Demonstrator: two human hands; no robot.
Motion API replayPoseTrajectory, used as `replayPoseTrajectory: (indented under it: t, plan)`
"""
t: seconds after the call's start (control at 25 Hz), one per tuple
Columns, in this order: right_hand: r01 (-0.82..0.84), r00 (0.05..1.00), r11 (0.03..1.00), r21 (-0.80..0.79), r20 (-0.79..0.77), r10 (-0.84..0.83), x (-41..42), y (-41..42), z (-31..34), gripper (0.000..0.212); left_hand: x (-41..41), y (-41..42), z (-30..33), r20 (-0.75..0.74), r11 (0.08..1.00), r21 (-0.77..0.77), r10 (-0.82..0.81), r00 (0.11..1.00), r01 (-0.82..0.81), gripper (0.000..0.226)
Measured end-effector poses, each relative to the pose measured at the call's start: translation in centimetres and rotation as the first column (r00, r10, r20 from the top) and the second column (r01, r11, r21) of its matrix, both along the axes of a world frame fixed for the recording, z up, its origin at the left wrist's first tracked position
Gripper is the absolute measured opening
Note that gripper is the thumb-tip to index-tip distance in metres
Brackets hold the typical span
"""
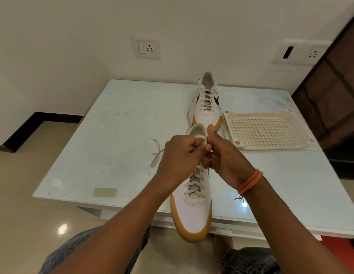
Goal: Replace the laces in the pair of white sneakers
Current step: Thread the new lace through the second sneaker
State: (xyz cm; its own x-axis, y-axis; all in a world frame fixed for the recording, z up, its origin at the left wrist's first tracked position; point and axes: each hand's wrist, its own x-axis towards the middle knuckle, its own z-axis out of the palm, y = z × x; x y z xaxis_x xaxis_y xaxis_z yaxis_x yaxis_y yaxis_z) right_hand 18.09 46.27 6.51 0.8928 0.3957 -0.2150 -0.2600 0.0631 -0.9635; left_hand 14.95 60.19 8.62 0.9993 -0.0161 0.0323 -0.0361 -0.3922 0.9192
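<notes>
Working across the tabletop (117,119) from its left edge, a loose lace end (155,155) trails flat on the glass just left of the hands, apparently running from the near sneaker. Left hand (179,155): fingers curled tight, pinching lace material at the collar of the near sneaker (192,202). That shoe lies in line with the person, toe overhanging the near edge, heel pointing to the far edge, lace crossings visible below the hands. Right hand (221,153): fingers bent inward against the left hand, thumb raised, a ring and an orange wrist thread (250,181) showing. Whether it grips lace cannot be told; the fingertips are hidden behind the left hand.

Far sneaker (207,101) stands near the far edge, touching or just beyond the near shoe's heel, fully laced. A perforated plastic tray (269,129) lies toward the right edge, beside both shoes.

Judgement: the step in hand appears to be work at the top eyelets of the near shoe. To do it well:
- hold the shoe steady, since the overhanging toe could tip;
- draw each run evenly, without twisting the flat lace;
- keep the free end from slipping off the tabletop.
</notes>
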Motion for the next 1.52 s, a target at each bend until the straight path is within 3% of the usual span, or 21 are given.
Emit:
replayPoseTrajectory:
  t: [0.12,0.2,0.32,0.4,0.52,0.6,0.68,0.8,0.88,1.0,1.16,1.24,1.36,1.52]
  plan:
    - [-0.036,0.999,0.998,-0.047,0.002,0.036,-0.2,-0.2,-0.5,0.044,-0.1,-0.2,-0.8,-0.001,0.984,0.169,-0.055,0.998,0.054,0.017]
    - [0.099,0.980,0.993,0.067,-0.182,-0.085,0.4,-0.9,-0.7,0.029,0.0,-0.1,-1.3,-0.089,0.964,0.242,-0.088,0.992,0.107,0.017]
    - [0.405,0.856,0.901,0.159,-0.411,-0.312,2.2,-3.5,-0.8,0.032,0.5,1.0,-1.8,-0.220,0.935,0.326,-0.070,0.973,0.141,0.016]
    - [0.532,0.790,0.844,0.063,-0.395,-0.469,3.2,-5.9,-1.1,0.037,1.1,2.2,-1.9,-0.269,0.929,0.347,-0.031,0.963,0.127,0.018]
    - [0.571,0.763,0.821,0.012,-0.376,-0.526,3.3,-8.3,-1.8,0.040,1.9,3.9,-1.8,-0.296,0.908,0.407,0.029,0.955,0.098,0.020]
    - [0.543,0.792,0.839,-0.028,-0.316,-0.523,3.0,-8.3,-1.9,0.033,2.0,4.3,-1.8,-0.293,0.909,0.410,0.050,0.955,0.078,0.020]
    - [0.465,0.854,0.866,-0.183,-0.166,-0.493,2.5,-7.4,-1.7,0.029,1.9,3.8,-1.7,-0.273,0.923,0.373,0.011,0.962,0.096,0.019]
    - [0.176,0.981,0.875,-0.452,0.010,-0.192,1.0,-4.5,-0.8,0.030,1.7,2.4,-1.6,-0.223,0.963,0.250,-0.044,0.974,0.100,0.018]
    - [0.003,0.998,0.906,-0.422,0.060,0.024,0.1,-2.7,-0.4,0.022,1.5,1.6,-1.4,-0.177,0.972,0.212,-0.063,0.982,0.100,0.021]
    - [-0.011,0.969,0.926,-0.376,0.226,0.103,0.1,-2.3,-0.4,0.020,1.5,1.6,-1.0,-0.142,0.983,0.169,-0.051,0.989,0.075,0.025]
    - [-0.114,0.977,0.953,-0.281,0.143,0.159,0.2,-3.4,-0.1,0.034,2.4,3.4,-0.4,-0.142,0.998,0.060,0.015,0.990,-0.007,0.025]
    - [-0.106,0.984,0.966,-0.235,0.115,0.136,0.1,-2.9,-0.3,0.039,2.5,3.5,-0.1,-0.177,0.999,0.044,-0.015,0.984,0.023,0.025]
    - [-0.108,0.980,0.965,-0.239,0.139,0.144,0.0,-1.8,-0.7,0.029,2.4,2.9,0.0,-0.209,0.993,0.026,-0.110,0.972,0.118,0.022]
    - [-0.199,0.969,0.951,-0.236,0.097,0.227,0.5,-3.4,-0.4,0.033,3.0,4.1,-0.6,-0.183,0.999,0.044,0.018,0.983,-0.010,0.026]
